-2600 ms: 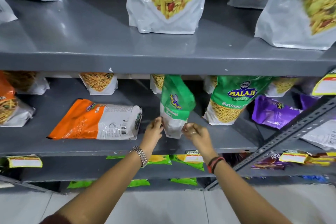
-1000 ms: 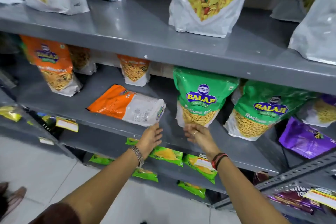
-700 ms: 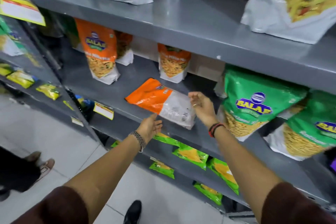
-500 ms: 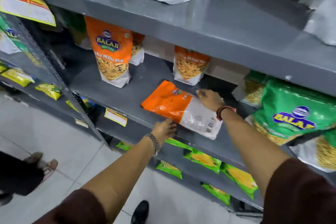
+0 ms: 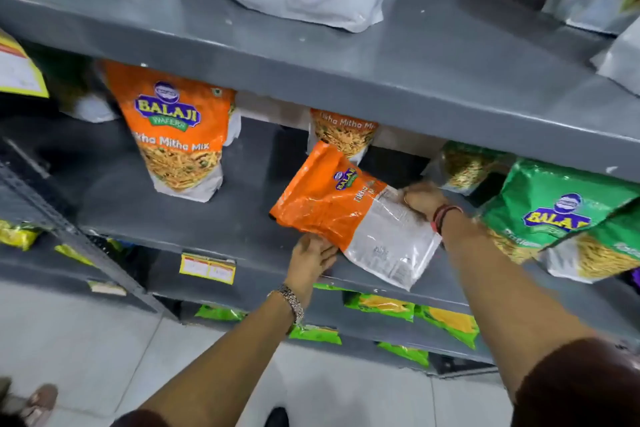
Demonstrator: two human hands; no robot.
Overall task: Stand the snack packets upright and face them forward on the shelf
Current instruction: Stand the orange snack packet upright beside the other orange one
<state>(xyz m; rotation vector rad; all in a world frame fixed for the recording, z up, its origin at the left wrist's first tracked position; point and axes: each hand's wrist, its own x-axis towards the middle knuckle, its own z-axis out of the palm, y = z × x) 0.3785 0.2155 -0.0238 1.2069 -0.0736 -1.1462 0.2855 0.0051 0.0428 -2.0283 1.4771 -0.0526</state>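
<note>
Snack packets are the whole story here, and the one being dealt with is the orange packet on the middle shelf. It's tipped up off the shelf at a slant, back panel showing, with the white printed end down by the front edge and the orange top end raised toward the back. So not upright yet, and not facing forward either.

It's held from both ends, probably so it can be swung round and stood on its base in one go. The left hand is tucked under the lower edge, fingers curled up against the packet, palm facing up, wrist bent back a bit with a metal watch showing. The right hand is reached further in, closed over the far upper edge where orange meets white, arm stretched nearly straight with a red band at the wrist. Both hands are gripping the packet, as far as can be told; fingertips on the far side are hidden.

For reference, a matching orange pack is already stood up and faced properly to the left, and another smaller one sits just behind the tilted one. Green packs on the right lean a little. Space between the standing orange pack and the green ones looks like the intended spot.
</note>
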